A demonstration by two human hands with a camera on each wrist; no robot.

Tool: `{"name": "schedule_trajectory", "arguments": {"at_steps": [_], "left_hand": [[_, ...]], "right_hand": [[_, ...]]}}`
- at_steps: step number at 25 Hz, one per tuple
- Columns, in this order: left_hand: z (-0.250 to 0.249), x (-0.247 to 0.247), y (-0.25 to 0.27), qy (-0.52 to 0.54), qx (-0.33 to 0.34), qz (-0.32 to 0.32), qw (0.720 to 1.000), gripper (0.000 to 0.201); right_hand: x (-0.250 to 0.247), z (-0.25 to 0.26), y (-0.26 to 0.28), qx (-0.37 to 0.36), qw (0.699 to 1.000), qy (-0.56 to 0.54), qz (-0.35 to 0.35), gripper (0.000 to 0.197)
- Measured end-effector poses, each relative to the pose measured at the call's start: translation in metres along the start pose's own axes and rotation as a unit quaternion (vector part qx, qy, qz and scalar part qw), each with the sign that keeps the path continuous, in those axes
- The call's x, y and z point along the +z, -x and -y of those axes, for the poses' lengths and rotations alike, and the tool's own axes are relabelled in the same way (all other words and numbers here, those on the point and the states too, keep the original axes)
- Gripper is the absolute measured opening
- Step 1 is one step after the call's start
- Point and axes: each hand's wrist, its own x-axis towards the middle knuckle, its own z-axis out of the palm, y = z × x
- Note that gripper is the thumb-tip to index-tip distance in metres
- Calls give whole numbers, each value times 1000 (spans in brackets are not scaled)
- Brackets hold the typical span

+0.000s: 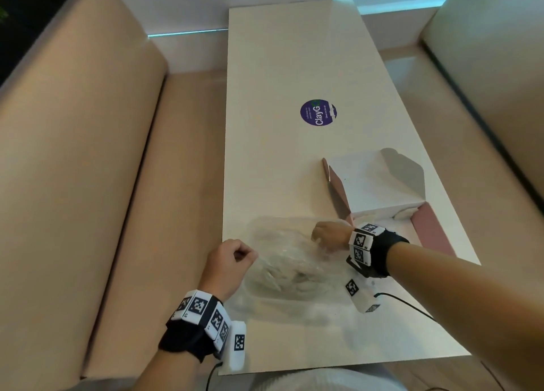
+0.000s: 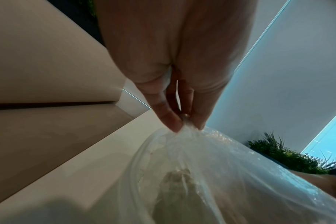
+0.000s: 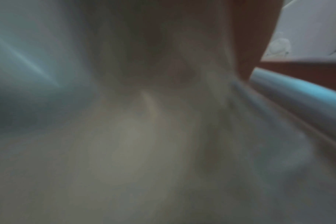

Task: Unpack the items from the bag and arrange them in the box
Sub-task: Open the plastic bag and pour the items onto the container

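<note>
A clear plastic bag [image 1: 290, 276] lies on the near part of the white table [image 1: 288, 67], with pale beige items showing dimly through it. My left hand [image 1: 247, 255] pinches the bag's left edge between thumb and fingers; the left wrist view shows this left hand [image 2: 186, 127] bunching the film of the bag [image 2: 220, 174] above a beige item [image 2: 175, 189]. My right hand [image 1: 323, 236] is at the bag's far right edge, fingers curled downward and hidden in the plastic. The open box [image 1: 379, 190], white inside with pink flaps, stands just beyond it. The right wrist view is blurred.
A round purple sticker [image 1: 318, 112] is stuck on the table's middle. Beige padded benches [image 1: 88, 184] run along both long sides of the table. A black cable [image 1: 406, 302] trails from my right wrist. A potted plant [image 2: 288, 157] stands in the background.
</note>
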Motion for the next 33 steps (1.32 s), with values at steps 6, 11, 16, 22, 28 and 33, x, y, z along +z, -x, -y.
{"name": "schedule_trajectory", "arguments": {"at_steps": [6,11,16,22,28,33], "left_hand": [[5,3,2,6,-25,13,1000,10],[2,7,2,24,-61,-34,997,25],[8,7,-1,65,-210,52,974,38],[14,6,-23,50,-206,95,973,21],[-2,-8,-61,63,-187,31,980,32],[-71,-56,-52,-3,-23,-175,984,25]], "right_hand": [[-13,-6,-6,-4,1000,-22,-10,38],[-36,3,-3,-47,997,-34,-41,16],[-62,16,8,-115,979,-22,-164,21],[-96,36,39,-193,965,-56,-171,13],[-136,50,70,-265,939,15,-219,22],[-158,59,109,-323,880,44,-346,17]]}}
